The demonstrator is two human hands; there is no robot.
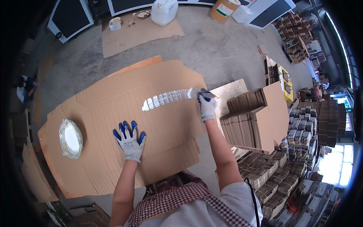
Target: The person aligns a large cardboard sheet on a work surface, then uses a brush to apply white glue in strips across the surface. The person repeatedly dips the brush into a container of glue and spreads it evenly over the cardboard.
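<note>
We are looking down at a fanned spread of flat cardboard sheets (113,125), their edges overlapping like shingles, and it is filling the middle of the view from about nine o'clock to two o'clock. Our left hand (129,140), in a grey glove with blue fingertips, is lying flat on the cardboard with its fingers spread, pressing down just below the centre of the spread. Our right hand (207,106), gloved the same way, is reaching out toward one o'clock from the left hand and is closing around a brush (204,93) at the far right edge of the sheets; the brush is mostly hidden by the fist. A wet white glue streak (168,97) is running across the stepped edges from the brush back toward eleven o'clock of the left hand, ending well apart from that hand. At nine o'clock of the left hand, a round white bowl lined with plastic film (70,139) is sitting on the cardboard, well out of reach of either hand. At three o'clock of the right hand, a stack of folded cartons (251,119) is standing just beside the spread, and at twelve o'clock, far off, a white jerrycan (164,11) is resting on the concrete floor (219,49).
</note>
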